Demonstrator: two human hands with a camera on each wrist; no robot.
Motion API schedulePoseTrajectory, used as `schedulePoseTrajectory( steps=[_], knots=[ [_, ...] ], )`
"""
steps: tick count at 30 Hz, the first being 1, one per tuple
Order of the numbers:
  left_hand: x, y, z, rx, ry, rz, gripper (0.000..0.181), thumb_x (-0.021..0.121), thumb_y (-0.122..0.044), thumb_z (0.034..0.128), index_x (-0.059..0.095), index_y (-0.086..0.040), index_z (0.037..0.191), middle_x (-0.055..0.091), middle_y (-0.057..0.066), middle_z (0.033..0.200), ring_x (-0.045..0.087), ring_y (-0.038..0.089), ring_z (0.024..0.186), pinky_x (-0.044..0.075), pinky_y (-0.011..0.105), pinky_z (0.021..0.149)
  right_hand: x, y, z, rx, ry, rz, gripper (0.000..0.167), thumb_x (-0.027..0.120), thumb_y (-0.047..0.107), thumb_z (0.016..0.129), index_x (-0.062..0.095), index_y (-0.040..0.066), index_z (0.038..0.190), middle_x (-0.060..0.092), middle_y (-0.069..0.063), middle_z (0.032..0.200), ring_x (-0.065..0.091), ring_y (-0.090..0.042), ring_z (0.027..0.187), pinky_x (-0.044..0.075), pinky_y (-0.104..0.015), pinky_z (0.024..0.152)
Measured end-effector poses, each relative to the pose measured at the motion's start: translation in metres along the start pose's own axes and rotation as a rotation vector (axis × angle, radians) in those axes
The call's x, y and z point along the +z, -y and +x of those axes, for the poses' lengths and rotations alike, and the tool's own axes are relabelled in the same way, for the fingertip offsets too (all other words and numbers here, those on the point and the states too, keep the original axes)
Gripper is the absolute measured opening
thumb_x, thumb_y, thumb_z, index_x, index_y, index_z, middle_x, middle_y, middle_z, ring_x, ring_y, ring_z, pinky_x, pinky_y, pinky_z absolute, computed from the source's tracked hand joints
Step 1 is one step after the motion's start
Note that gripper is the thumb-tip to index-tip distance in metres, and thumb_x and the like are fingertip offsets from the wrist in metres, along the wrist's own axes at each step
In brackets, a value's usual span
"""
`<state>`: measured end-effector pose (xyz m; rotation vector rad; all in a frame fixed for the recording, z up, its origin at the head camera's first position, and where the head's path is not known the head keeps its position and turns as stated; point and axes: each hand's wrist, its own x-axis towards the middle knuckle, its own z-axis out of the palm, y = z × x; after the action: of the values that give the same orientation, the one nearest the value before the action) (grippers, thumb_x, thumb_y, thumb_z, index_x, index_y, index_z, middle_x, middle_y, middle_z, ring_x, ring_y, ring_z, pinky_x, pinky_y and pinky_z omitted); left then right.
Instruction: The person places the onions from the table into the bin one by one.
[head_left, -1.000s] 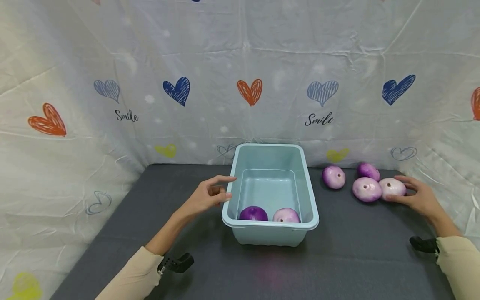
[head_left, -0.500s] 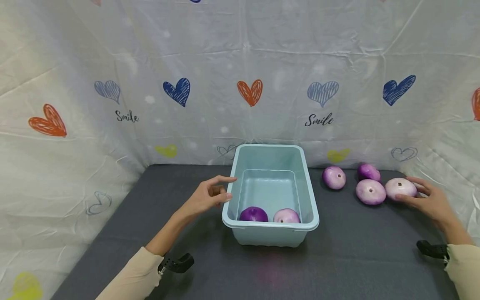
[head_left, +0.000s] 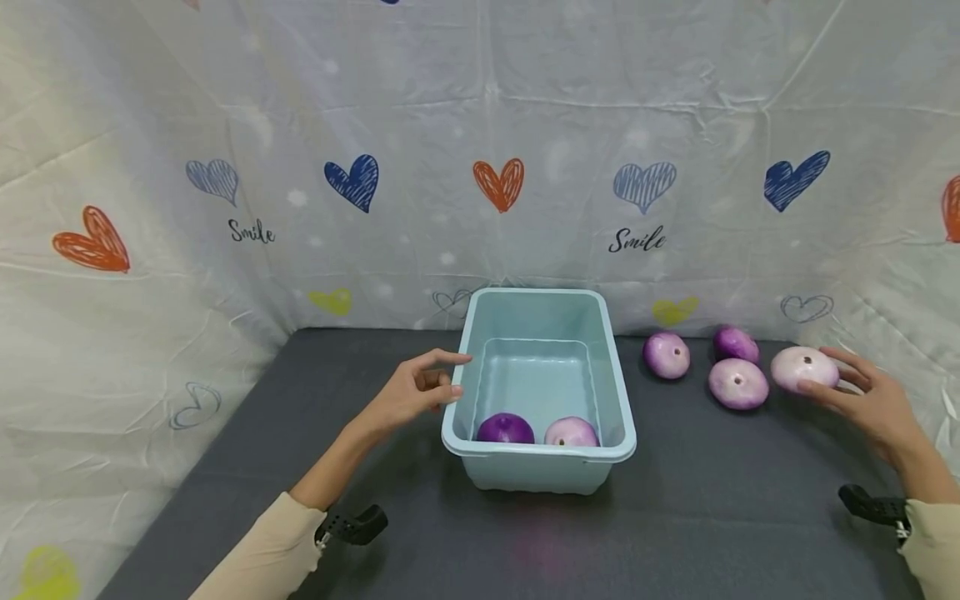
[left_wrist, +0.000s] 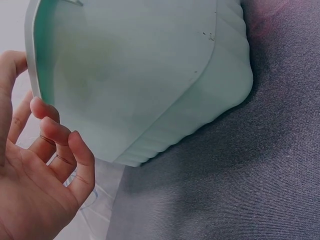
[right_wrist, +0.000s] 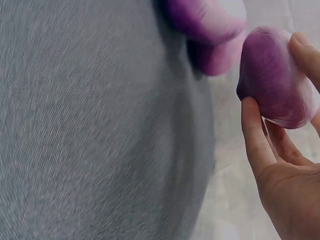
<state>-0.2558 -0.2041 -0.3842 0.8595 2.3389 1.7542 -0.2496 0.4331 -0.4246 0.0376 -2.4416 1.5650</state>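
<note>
A pale purple onion (head_left: pixel 804 369) is gripped between the thumb and fingers of my right hand (head_left: pixel 873 404); in the right wrist view that onion (right_wrist: pixel 276 77) hangs off the cloth in the hand (right_wrist: pixel 290 185). My left hand (head_left: pixel 411 392) is at the left rim of the light blue bin (head_left: pixel 538 452), its index finger and thumb at the edge. The left wrist view has the left hand (left_wrist: pixel 45 165) at the bin's rim (left_wrist: pixel 31 55), several fingers bent beside the wall. Inside the bin lie a dark purple onion (head_left: pixel 506 428) and a paler one (head_left: pixel 572 432).
Three more onions stand right of the bin: one nearest it (head_left: pixel 666 356), a darker one (head_left: pixel 736 343) behind, and a pale one (head_left: pixel 738 384) in front. A dark grey cloth (head_left: pixel 675 517) covers the table. A white curtain (head_left: pixel 420 100) with printed hearts hangs behind.
My right hand has moved right with the onion, parting it from the pale one beside it, and has raised it slightly. The left hand has stayed at the rim.
</note>
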Motion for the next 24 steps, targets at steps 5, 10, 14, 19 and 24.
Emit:
schedulePoseTrajectory(
  steps=[5,10,14,19,24],
  knots=[
    [0.000,0.000,0.001,0.001,-0.007,0.006,0.043,0.067,-0.010,0.0998,0.057,-0.001,0.141,0.048,0.034,0.078,0.044,0.024,0.060,0.042,0.033,0.060,0.005,0.014,0.001,-0.020,0.006,-0.002,0.071,0.076,0.011,0.094,0.043,0.016,0.156,0.046,0.009,0.124,0.056,0.011,0.095,0.051,-0.014,0.073],
    [0.000,0.002,0.002,0.001,-0.003,0.000,0.043,0.067,-0.009,0.0998,0.057,0.000,0.141,0.048,0.034,0.078,0.044,0.020,0.060,0.042,0.032,0.060,0.009,0.026,0.001,-0.069,0.066,0.143,0.063,0.071,-0.002,0.094,0.051,0.016,0.151,0.049,0.009,0.127,0.058,0.006,0.100,0.050,-0.014,0.075],
    [0.000,0.003,0.002,-0.002,-0.006,0.003,0.043,0.067,-0.010,0.1000,0.058,-0.001,0.141,0.049,0.034,0.079,0.044,0.021,0.060,0.042,0.032,0.060,0.016,0.034,0.003,-0.108,0.118,0.199,0.061,0.068,-0.007,0.094,0.053,0.014,0.150,0.046,0.005,0.135,0.057,0.004,0.106,0.050,-0.015,0.078],
    [-0.001,0.003,0.003,-0.010,-0.018,0.015,0.042,0.068,-0.010,0.0995,0.060,-0.002,0.139,0.052,0.027,0.077,0.046,0.028,0.062,0.043,0.033,0.061,0.028,0.048,0.006,-0.127,0.160,0.210,0.061,0.069,-0.006,0.095,0.052,0.014,0.150,0.051,0.007,0.134,0.060,0.003,0.107,0.050,-0.016,0.079],
    [-0.001,0.003,0.004,-0.022,-0.026,0.022,0.041,0.068,-0.012,0.0997,0.061,-0.004,0.139,0.053,0.027,0.077,0.048,0.032,0.064,0.045,0.033,0.061,0.041,0.064,0.007,-0.106,0.180,0.222,0.063,0.069,-0.004,0.095,0.048,0.012,0.152,0.051,0.006,0.134,0.061,0.002,0.109,0.050,-0.017,0.081]
  ],
)
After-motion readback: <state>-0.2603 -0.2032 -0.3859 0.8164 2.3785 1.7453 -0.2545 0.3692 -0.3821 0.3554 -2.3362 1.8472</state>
